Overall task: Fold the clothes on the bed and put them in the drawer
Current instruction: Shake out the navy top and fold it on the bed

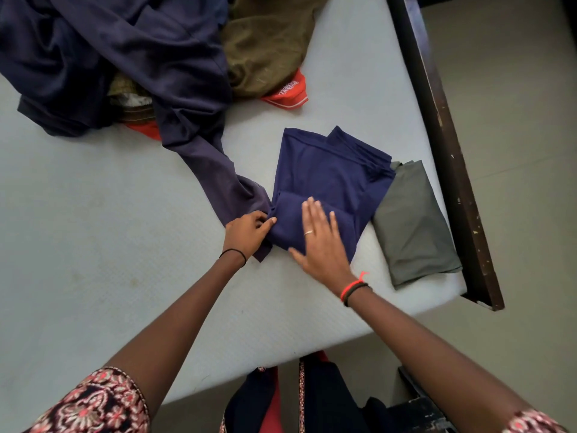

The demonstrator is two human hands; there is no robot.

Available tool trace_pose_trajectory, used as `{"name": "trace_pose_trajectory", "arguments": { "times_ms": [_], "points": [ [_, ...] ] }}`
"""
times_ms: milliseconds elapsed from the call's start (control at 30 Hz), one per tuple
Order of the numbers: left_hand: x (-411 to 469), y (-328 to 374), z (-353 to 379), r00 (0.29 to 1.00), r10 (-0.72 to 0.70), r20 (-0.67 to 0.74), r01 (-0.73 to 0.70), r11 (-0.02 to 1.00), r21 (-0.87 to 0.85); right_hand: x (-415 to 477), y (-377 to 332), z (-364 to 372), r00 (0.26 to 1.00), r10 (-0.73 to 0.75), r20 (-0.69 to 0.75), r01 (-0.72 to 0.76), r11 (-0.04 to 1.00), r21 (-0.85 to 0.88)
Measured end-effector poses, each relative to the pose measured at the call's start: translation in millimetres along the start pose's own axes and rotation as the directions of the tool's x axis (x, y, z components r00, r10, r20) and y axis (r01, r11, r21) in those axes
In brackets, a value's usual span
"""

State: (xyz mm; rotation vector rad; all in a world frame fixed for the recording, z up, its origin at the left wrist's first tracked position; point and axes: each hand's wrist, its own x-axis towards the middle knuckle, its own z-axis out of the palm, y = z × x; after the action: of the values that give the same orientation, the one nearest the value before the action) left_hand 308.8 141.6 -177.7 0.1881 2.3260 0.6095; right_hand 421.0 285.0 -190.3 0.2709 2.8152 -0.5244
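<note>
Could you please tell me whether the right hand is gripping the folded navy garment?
No, the right hand lies flat with straight fingers on the navy garment, while the left hand pinches its edge.

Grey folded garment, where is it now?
Head view, right side: the grey folded garment lies at the mattress edge, between the folded navy garment and the bed frame.

Right of the right hand [321,242]: dark wooden rail [443,145], scuffed and chipped, running away at a slant. Farther right, beyond the rail, grey floor [527,151]. Below the left hand [246,234], nearest the camera: red-and-black floral sleeve [103,404]. Below and between both hands: dark skirt [321,398] with a red panel. Behind the left hand, thin black band [234,253]; behind the right, red and black threads [352,290].
</note>
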Motion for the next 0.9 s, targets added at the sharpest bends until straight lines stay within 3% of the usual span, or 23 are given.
{"name": "trace_pose_trajectory", "arguments": {
  "times_ms": [100,267,433,533,633,767,900],
  "points": [
    [1.6,-0.2,0.3,1.0,-0.023,0.008,0.023,0.998,-0.056,-6.2,-12.7,22.9,0.996,0.012,0.093,0.003,0.986,-0.164],
    [1.7,-0.4,2.3,0.998,-0.06,0.023,0.063,0.987,-0.151,3.3,-13.0,36.1,0.991,0.086,0.102,-0.062,0.975,-0.211],
    [-20.9,1.7,5.7,0.989,-0.097,-0.115,0.037,0.896,-0.442,4.3,-13.7,17.3,0.967,0.048,0.249,-0.076,0.992,0.102],
    [-39.1,6.9,8.6,0.943,-0.101,-0.316,-0.081,0.854,-0.514,13.5,-7.2,-17.6,0.916,0.016,0.4,-0.171,0.918,0.357],
    [-50.6,15.1,14.1,0.907,-0.113,-0.407,-0.153,0.81,-0.565,42.1,16.4,-64.9,0.876,0.041,0.481,-0.296,0.833,0.468],
    [-50.7,32.4,22.5,0.926,-0.173,-0.336,-0.091,0.761,-0.643,92.2,59.7,-118.9,0.899,0.066,0.434,-0.309,0.796,0.52],
    [-34.3,45.2,35.5,0.97,-0.222,-0.1,0.076,0.665,-0.743,134.9,101.4,-143.1,0.9,0.059,0.431,-0.302,0.798,0.522]
  ]
}}
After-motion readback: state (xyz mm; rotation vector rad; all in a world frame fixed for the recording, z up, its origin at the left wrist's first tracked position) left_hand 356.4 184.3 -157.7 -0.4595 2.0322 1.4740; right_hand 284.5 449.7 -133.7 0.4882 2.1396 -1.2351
